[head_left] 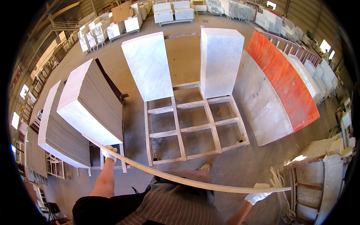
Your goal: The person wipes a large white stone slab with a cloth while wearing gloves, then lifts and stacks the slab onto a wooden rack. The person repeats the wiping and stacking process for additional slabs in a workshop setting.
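Note:
A long, narrow, pale tan strip [161, 173] crosses in front of my body, seen along one edge. It could be wood or the edge of a stone slab; I cannot tell. Near its far left end, my left hand [109, 152], in a white glove, is closed on it. My right hand [258, 195], also gloved, grips close to the right end, with fingers over the edge. Ahead lies a low frame of crossed bars [180, 131]. At its back stand a white veined marble slab [148, 65] on the left and a stack of marble slabs [221, 62] on the right.
Stacked slabs [93, 101] stand close by the strip's left end, with another stack [62, 125] farther left. A large grey slab with an orange-red band [285, 80] leans at right. Wooden crating [309, 183] and loose slats [283, 195] lie near the right end.

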Motion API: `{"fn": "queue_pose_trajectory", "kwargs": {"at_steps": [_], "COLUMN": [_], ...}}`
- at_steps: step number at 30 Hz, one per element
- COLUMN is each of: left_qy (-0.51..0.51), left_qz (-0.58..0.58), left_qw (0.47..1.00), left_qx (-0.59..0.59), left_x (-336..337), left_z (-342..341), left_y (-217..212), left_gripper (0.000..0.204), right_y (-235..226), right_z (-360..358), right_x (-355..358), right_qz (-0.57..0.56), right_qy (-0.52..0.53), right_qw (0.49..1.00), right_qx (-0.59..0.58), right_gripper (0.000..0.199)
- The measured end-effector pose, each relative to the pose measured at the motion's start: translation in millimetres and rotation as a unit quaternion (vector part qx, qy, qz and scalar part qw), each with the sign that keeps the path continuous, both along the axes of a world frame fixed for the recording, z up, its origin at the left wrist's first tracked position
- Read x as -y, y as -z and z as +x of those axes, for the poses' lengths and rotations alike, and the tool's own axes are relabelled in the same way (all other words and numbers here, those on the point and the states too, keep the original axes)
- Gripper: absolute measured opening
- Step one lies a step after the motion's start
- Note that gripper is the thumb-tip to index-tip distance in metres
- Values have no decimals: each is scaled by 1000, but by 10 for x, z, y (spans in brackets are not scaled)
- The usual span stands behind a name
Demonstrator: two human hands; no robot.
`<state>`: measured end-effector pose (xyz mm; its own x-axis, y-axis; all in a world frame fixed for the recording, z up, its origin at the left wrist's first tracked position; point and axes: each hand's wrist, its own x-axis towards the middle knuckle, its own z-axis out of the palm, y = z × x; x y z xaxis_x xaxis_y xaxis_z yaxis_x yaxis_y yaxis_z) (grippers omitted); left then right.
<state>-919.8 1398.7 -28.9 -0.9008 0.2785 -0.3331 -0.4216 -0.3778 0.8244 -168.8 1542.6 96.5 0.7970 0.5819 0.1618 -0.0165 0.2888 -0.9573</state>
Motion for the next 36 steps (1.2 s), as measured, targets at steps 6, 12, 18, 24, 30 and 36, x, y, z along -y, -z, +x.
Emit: {"fn": "queue_pose_trajectory", "kwargs": {"at_steps": [6, 12, 18, 24, 30, 36], "left_qy": [407, 244, 264, 300, 316, 255], "left_qz": [211, 219, 272, 262, 217, 230], "left_qw": [863, 940, 915, 908, 912, 923], "left_qx": [-213, -90, -141, -132, -147, -173], "left_x": [-7, -800, -1055, -1641, -1873, -2330], "left_z": [325, 1998, 2064, 2422, 2053, 1431], "left_y": [12, -1030, -1226, -1689, -1303, -477], "left_gripper": [46, 49, 48, 47, 45, 44], "right_y": [-171, -237, -116, -3, 133, 272], "right_z": [689, 1120, 1320, 1372, 1169, 795], "right_x": [-1263, -1789, -2065, -2344, -2871, -3672], "right_qz": [41, 32, 17, 6, -5, -31], "right_qy": [-45, -55, -69, -71, -88, -107], "right_qw": [998, 998, 997, 997, 996, 994], "right_qx": [-29, -6, -15, -22, -25, -12], "right_gripper": [40, 39, 38, 38, 39, 40]}}
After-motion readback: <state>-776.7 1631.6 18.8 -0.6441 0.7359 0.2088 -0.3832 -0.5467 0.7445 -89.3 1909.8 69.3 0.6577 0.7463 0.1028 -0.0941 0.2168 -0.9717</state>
